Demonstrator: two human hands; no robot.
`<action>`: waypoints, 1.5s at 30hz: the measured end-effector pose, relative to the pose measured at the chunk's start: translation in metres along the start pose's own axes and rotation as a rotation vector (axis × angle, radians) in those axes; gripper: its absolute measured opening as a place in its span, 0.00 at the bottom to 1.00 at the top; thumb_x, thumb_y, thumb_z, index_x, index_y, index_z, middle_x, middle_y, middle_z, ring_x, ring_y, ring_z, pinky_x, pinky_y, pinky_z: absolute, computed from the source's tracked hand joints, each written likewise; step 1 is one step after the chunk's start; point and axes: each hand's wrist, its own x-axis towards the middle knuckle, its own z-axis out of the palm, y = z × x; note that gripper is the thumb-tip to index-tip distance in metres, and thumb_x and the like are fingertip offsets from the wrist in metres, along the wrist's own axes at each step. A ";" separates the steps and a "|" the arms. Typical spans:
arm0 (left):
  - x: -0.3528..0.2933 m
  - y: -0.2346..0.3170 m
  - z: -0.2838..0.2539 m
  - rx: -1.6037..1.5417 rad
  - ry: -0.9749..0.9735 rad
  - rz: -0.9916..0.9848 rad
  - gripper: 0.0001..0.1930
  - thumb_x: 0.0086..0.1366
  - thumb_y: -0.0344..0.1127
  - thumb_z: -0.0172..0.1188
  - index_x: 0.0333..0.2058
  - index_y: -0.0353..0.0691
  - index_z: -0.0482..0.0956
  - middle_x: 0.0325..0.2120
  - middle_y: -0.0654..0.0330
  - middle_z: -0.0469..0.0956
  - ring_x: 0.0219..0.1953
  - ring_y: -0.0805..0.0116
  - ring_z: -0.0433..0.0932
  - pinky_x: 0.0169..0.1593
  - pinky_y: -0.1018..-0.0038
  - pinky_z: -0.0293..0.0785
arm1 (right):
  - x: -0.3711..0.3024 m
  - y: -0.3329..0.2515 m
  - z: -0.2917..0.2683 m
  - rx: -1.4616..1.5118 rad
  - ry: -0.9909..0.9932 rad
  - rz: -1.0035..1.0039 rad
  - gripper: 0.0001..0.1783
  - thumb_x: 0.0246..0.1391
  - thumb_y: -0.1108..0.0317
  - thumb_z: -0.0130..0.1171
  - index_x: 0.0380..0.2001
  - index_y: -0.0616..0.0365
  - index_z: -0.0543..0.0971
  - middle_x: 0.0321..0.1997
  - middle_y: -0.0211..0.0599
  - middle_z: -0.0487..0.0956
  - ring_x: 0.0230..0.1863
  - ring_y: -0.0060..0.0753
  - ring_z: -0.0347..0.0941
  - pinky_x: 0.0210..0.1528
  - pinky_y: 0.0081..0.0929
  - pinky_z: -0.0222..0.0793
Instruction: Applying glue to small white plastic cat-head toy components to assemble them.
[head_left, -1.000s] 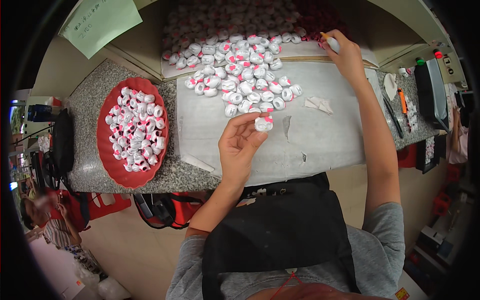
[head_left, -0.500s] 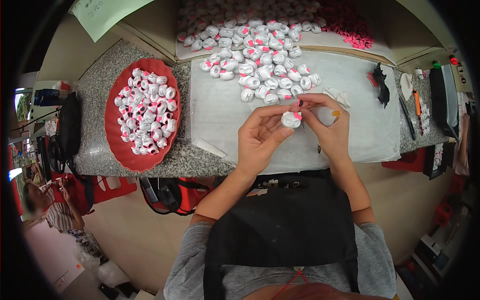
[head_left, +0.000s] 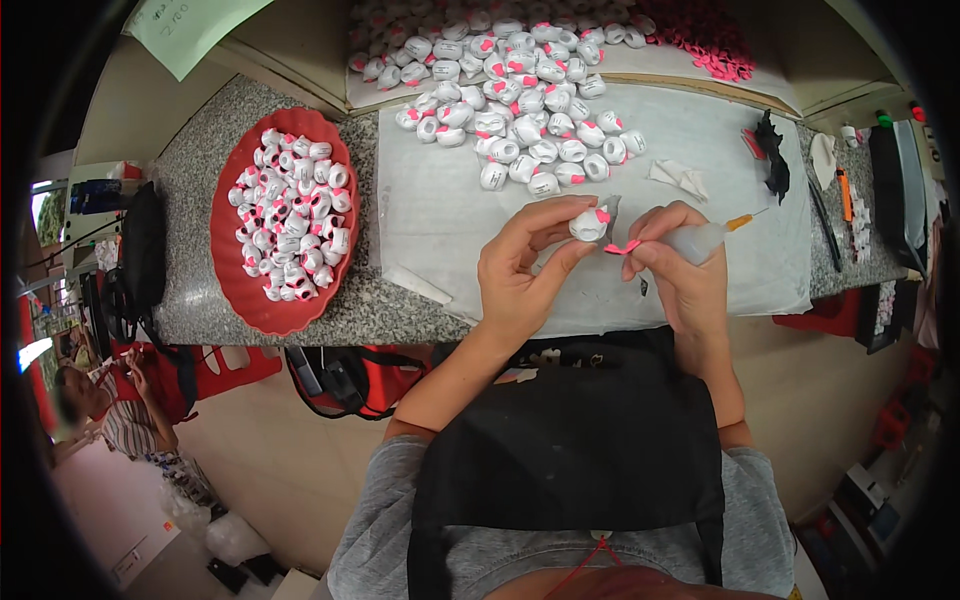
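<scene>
- The left hand (head_left: 535, 255) is pinched nearly closed, thumb against fingers, on one small white head (head_left: 587, 225) with a pink bow; the head sits just above the paper-covered middle of the surface (head_left: 180, 240).
- The right hand (head_left: 685, 275) pinches a small pink piece (head_left: 622, 248) between thumb and fingers, and the same hand also keeps a translucent bottle (head_left: 698, 241) tucked in its grip, its orange nozzle and thin needle pointing away to the right.
- The white head and the pink piece are near each other but look apart — so this pair seems not yet joined. Whether any glue is on either one is too small to tell.
- Done, as far as one can judge: the many heads in the red tray (head_left: 224, 255) on the left, a good number of which show pink and dark in their openings, much like the pink piece in hand.
- Left, by the same reading: the heap of white heads (head_left: 525, 125) on the white paper (head_left: 760, 275), several with plain hollow openings, running back into the shelf space.
- Loose pink pieces (head_left: 715, 50) lie in a pile at the back right — plenty remain there. Both stocks look large, so the work seems well short of finished.
</scene>
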 end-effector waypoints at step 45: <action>-0.001 0.002 -0.006 -0.215 -0.192 -0.100 0.11 0.49 0.21 0.52 0.34 0.29 0.69 0.35 0.51 0.70 0.37 0.68 0.69 0.41 0.75 0.66 | -0.004 0.011 0.003 -0.051 -0.099 0.025 0.13 0.35 0.78 0.58 0.30 0.65 0.71 0.22 0.33 0.70 0.21 0.18 0.65 0.19 0.13 0.62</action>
